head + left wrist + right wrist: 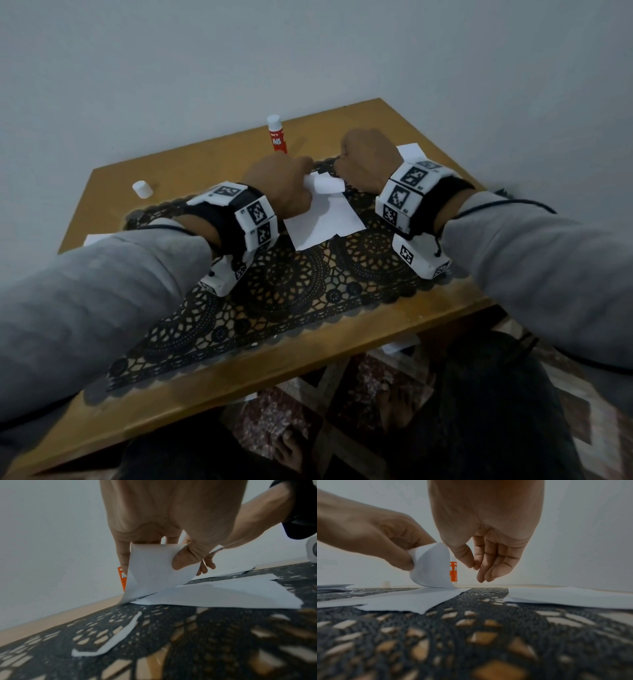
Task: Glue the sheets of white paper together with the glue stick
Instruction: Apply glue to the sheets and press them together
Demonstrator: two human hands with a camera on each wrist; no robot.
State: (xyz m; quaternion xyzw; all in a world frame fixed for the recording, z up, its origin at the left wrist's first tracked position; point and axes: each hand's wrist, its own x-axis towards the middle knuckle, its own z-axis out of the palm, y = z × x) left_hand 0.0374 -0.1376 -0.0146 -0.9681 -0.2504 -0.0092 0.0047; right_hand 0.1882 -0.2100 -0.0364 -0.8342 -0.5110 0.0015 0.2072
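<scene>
- Left hand (277, 185) pinches the far edge of the top paper sheet (154, 566), curling it up off the lower sheet (231, 595) on the black lace mat (291, 291).
- Right hand (371, 159) hovers just beside that lifted edge, fingers loosely curled, holding nothing.
- Glue stick (276, 135) stands upright at the far side of the counter (205, 161).
- Its cap (142, 189) lies well apart, far left.

head: high, looking down over both wrists at table (428, 144). Wrist cams: low over mat (471, 635), close, facing wall at 12 o'clock. All three share glue stick (276, 135) and curled paper (154, 568).
</scene>
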